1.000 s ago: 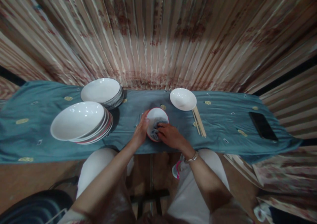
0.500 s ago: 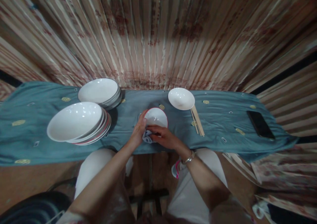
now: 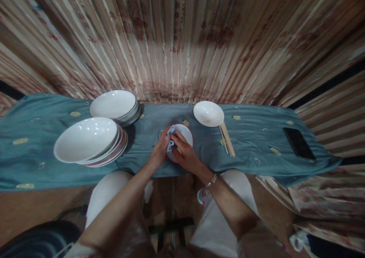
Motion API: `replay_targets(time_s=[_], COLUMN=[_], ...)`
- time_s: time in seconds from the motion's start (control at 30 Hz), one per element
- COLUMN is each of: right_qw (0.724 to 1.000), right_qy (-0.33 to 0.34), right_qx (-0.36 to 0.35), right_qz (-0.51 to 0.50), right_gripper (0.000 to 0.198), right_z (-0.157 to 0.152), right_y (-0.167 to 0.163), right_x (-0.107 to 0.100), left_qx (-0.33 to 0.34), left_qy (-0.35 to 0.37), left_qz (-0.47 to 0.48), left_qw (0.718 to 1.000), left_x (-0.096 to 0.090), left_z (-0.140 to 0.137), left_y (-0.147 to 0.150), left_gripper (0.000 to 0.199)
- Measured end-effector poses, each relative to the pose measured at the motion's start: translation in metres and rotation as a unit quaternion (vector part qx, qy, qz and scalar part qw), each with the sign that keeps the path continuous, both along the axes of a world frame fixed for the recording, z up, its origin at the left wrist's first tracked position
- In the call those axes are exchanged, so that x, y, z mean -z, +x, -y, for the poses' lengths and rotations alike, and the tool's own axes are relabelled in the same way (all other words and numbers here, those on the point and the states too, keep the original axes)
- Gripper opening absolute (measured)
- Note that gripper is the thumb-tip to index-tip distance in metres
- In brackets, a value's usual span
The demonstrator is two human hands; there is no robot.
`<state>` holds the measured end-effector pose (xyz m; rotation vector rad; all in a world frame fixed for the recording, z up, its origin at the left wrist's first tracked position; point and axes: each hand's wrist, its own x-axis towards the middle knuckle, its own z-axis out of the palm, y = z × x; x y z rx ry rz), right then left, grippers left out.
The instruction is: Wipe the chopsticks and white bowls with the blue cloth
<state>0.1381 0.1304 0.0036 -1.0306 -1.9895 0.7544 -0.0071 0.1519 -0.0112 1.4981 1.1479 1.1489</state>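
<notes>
A person seated at a table covered in teal cloth (image 3: pixel 251 147) works on a small red-rimmed bowl (image 3: pixel 186 132), which sits on the cloth near the front edge, between the knees. The left hand (image 3: pixel 159 150) is curled around the bowl's left side, gripping it; the right hand (image 3: pixel 184 151) bunches a pale blue rag (image 3: pixel 171 143) against the inside, close to the left thumb. To wipe well, the left grip should stay firm so the bowl cannot spin, while the rag is pressed flat and follows the curve right up to the rim — light force seems enough. The hands hide much of the bowl, including its base and the left fingertips — whether any dirt remains cannot be told. At lower left, a dark rounded object (image 3: pixel 42 237) is cut off, its identity unclear.
</notes>
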Motion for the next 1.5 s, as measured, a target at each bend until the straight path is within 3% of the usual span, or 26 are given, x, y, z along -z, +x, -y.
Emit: replay_targets(time_s=[0.23, 0.47, 0.8, 1.13, 1.33, 1.5], right_qw=[0.988, 0.944, 0.913, 0.939, 0.963, 0.969], right_qy=[0.063, 0.089, 0.047, -0.025, -0.09, -0.163], right_qx=[0.074, 0.142, 0.146, 0.055, -0.061, -0.117], right_qz=[0.124, 0.285, 0.378, 0.34, 0.248, 0.144], right_gripper=[0.051, 0.045, 0.032, 0.018, 0.014, 0.024], right_z=[-0.01, -0.013, -0.006, 0.0, -0.002, 0.0], right_y=[0.003, 0.01, 0.021, 0.038, 0.051, 0.046], right_x=[0.004, 0.006, -0.008, -0.014, -0.015, -0.015], left_qx=[0.001, -0.01, -0.017, -0.021, -0.014, -0.003], left_qy=[0.019, 0.005, -0.002, -0.005, -0.013, -0.002], left_qz=[-0.051, -0.072, -0.071, -0.045, -0.028, -0.011], left_qw=[0.999, 0.997, 0.997, 0.999, 0.999, 1.0], left_x=[-0.011, -0.012, -0.011, -0.009, -0.009, -0.007], left_z=[0.001, 0.002, 0.003, 0.003, 0.004, 0.003], left_y=[0.001, 0.0, 0.001, 0.001, 0.0, 0.0], left_gripper=[0.054, 0.057, 0.059, 0.056, 0.058, 0.061])
